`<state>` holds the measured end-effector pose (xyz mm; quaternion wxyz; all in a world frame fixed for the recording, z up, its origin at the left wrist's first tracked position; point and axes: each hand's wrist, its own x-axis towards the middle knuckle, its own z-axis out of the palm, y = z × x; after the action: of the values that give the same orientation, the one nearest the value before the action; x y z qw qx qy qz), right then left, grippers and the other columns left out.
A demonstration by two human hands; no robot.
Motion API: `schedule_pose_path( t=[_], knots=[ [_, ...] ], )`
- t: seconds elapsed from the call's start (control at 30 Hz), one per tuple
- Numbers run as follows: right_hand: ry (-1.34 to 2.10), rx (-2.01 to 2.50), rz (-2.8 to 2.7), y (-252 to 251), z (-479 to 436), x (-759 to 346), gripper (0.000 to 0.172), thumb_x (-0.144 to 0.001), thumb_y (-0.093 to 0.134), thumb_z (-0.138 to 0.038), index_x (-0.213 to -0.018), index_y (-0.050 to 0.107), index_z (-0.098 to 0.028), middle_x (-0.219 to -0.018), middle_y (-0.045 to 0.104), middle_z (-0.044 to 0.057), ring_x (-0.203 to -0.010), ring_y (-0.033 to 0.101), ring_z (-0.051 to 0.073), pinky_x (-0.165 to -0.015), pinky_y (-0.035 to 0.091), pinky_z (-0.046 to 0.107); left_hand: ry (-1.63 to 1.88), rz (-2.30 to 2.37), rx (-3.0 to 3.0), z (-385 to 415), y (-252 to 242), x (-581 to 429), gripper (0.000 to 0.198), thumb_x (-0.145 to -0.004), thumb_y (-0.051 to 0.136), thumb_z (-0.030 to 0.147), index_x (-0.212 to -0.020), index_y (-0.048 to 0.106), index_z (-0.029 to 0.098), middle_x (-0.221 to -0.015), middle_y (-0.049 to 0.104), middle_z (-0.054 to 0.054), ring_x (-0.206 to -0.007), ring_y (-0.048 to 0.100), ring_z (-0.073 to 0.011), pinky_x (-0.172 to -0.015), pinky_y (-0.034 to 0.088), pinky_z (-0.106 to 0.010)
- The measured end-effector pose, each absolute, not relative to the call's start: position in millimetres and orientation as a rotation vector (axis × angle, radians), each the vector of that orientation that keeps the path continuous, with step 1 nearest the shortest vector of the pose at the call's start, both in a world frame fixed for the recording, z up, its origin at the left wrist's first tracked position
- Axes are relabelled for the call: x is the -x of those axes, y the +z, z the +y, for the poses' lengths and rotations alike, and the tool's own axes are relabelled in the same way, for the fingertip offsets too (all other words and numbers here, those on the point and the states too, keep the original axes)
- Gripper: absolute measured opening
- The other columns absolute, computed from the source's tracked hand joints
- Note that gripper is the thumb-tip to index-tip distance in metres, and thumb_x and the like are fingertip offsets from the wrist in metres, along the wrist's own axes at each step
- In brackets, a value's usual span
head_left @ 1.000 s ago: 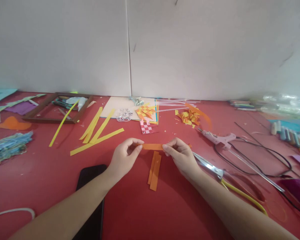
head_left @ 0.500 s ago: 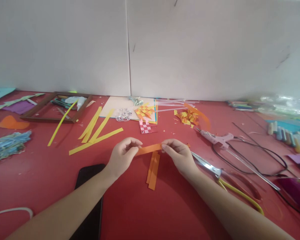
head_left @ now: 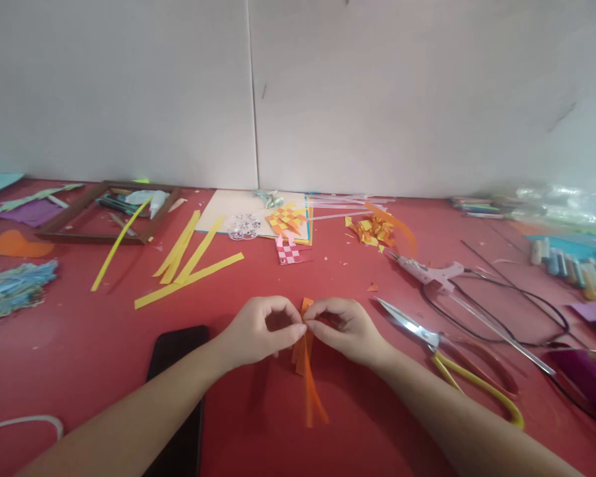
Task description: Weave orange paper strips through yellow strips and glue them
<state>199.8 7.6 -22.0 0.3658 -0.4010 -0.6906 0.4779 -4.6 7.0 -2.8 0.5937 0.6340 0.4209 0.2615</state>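
the strip could have been creased askew if its tails had been left unaligned. orange, thin and seemingly doubled, it was seen with tails splayed and blurred. right of the phone, it was pinched by left hand and right hand; scissors were seen farther right.

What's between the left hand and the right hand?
Head view: a folded orange strip, pinched where left hand and right hand meet, ends dangling; flat orange strips show behind it.
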Motion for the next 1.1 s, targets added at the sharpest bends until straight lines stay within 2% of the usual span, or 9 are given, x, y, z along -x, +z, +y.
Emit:
schedule_pose_path(
  t=[0.23, 0.47, 0.73, 0.97, 1.1],
  knots=[
    [1.230, 1.022, -1.801, -21.2, 7.7, -199.5, 0.011, -0.084, 0.064, -0.031, -0.083, 0.070, -0.022, -0.079, 0.071, 0.002, -0.072, 0.065, 0.015, -0.071, 0.054, 0.029, 0.659, 1.042, -1.660, 8.3, -6.6, 5.8, 0.014, -0.081, 0.061, 0.032, -0.077, 0.064, 0.018, -0.069, 0.062, 0.001, -0.063, 0.055, -0.0122, -0.054, 0.043, -0.021],
    [1.347, 0.985, -1.745, -20.9, 6.6, -198.6, 0.014, -0.084, 0.062, -0.031, -0.076, 0.063, -0.020, -0.068, 0.061, 0.000, -0.061, 0.053, 0.011, -0.060, 0.046, 0.025, 0.636, 0.985, -1.646, 6.6, -4.9, 3.9, 0.009, -0.079, 0.061, 0.025, -0.073, 0.062, 0.019, -0.063, 0.059, 0.004, -0.057, 0.051, -0.0101, -0.054, 0.039, -0.021],
    [1.448, 0.998, -1.595, -17.7, 8.1, -196.7, 0.017, -0.079, 0.066, -0.035, -0.073, 0.060, -0.020, -0.065, 0.055, -0.002, -0.058, 0.047, 0.011, -0.057, 0.042, 0.026, 0.718, 0.972, -1.625, 7.8, -6.2, 4.0, 0.015, -0.082, 0.061, 0.029, -0.072, 0.060, 0.019, -0.062, 0.054, 0.005, -0.056, 0.046, -0.0087, -0.054, 0.036, -0.021],
    [1.373, 1.104, -1.608, -19.9, 14.0, -201.3, 0.016, -0.075, 0.066, -0.029, -0.068, 0.056, -0.019, -0.063, 0.053, -0.002, -0.057, 0.047, 0.010, -0.056, 0.041, 0.025, 0.825, 1.099, -1.565, 9.0, -8.8, 4.7, 0.019, -0.084, 0.062, 0.033, -0.073, 0.060, 0.018, -0.067, 0.057, 0.004, -0.059, 0.049, -0.0084, -0.056, 0.039, -0.021],
    [1.304, 1.105, -1.621, -19.2, 14.8, -202.0, 0.019, -0.082, 0.064, -0.039, -0.081, 0.061, -0.020, -0.075, 0.060, 0.001, -0.067, 0.055, 0.013, -0.063, 0.046, 0.026, 0.762, 1.103, -1.454, 7.6, -10.4, 3.1, 0.024, -0.086, 0.061, 0.042, -0.081, 0.063, 0.018, -0.068, 0.061, 0.002, -0.057, 0.056, -0.0101, -0.052, 0.045, -0.021]
  ],
)
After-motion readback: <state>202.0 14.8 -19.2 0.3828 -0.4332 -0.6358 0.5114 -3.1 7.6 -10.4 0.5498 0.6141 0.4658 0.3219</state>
